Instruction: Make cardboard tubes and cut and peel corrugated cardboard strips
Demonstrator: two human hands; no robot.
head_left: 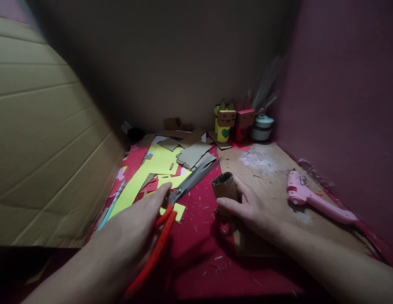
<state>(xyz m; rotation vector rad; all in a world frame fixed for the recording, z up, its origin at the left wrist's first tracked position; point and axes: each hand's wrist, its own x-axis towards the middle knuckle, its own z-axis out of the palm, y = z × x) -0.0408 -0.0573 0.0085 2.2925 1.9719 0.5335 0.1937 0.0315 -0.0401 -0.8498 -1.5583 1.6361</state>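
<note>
My left hand (145,219) is closed around a pair of scissors (191,177) with orange-red handles. Their blades point up and to the right, over the table, and look closed or nearly so. A brown cardboard tube (227,188) with a corrugated inner wall stands tilted in my right hand (247,207); the thumb lies across its front and the other fingers are partly hidden behind it. The scissor tips are a little away from the tube's open top.
Cardboard scraps (196,154) and yellow paper (161,158) cover the back left of the red table (196,261). A pink glue gun (316,200) lies right on a brown board (266,181). Behind are yellow (226,126) and red (245,124) paper figures and a pale blue pot (262,126).
</note>
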